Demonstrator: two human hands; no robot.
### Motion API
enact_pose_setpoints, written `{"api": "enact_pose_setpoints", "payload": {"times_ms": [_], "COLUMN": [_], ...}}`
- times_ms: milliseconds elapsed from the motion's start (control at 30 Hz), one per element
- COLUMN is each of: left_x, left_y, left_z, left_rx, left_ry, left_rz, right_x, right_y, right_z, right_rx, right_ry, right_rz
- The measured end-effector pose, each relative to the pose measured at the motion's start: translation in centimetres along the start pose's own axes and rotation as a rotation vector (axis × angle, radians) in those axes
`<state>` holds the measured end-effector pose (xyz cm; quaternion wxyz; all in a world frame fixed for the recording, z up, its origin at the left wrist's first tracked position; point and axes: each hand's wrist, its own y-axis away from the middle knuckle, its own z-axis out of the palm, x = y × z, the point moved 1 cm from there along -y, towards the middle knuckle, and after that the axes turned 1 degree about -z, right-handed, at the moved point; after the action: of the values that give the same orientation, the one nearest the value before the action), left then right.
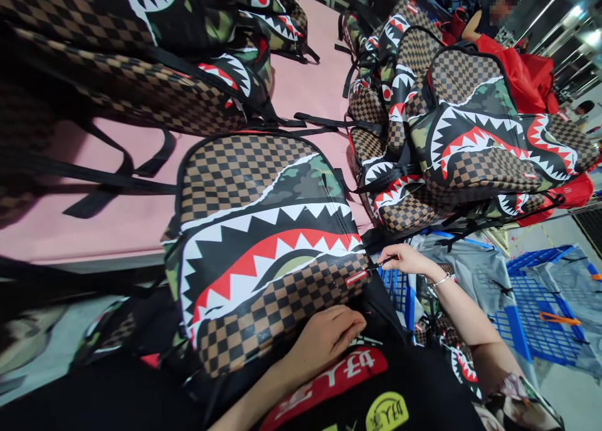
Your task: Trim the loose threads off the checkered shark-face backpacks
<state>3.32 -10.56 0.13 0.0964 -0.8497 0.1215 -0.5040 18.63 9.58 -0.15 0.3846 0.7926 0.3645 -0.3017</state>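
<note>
A backpack [270,230] with a brown-and-black check, camouflage and a shark-mouth print lies in front of me, over the table's near edge. At its lower edge, my left hand [329,330] is closed, fingers bent and pressed together; what they grip, if anything, is hidden. My right hand [397,258] pinches a thin dark pointed tool [376,266], too small to identify. The tool's tip is by the small red label [356,277] on the backpack's lower right. A black apron [423,381] with red and yellow prints covers my lap.
Matching backpacks are piled at the right [475,117] and upper left [141,73] on the pink table [310,73]. Black straps [150,155] trail across it. Blue crates [545,305] with grey liners stand at the lower right. Another person [493,20] is at the back.
</note>
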Motion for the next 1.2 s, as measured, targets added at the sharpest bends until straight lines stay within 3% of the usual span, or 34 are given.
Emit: {"api": "enact_pose_setpoints", "payload": {"times_ms": [367,667,1200], "left_x": [-0.5,-0.5,-0.9], "left_y": [0.3,0.6,0.8], "left_z": [0.2,-0.2,-0.1], "left_rx": [-0.004,-0.02,0.007], "left_ry": [0.016,0.034,0.027], "left_rz": [-0.019,-0.07,-0.052], "right_x": [-0.8,0.1,-0.9], "right_y": [-1.0,-0.9,-1.4], "right_z": [0.1,0.3,0.5], "right_rx": [-0.075,-0.079,-0.113], "right_ry": [0.016,-0.076,0.0], "right_rz": [-0.038,-0.009,-0.04]}}
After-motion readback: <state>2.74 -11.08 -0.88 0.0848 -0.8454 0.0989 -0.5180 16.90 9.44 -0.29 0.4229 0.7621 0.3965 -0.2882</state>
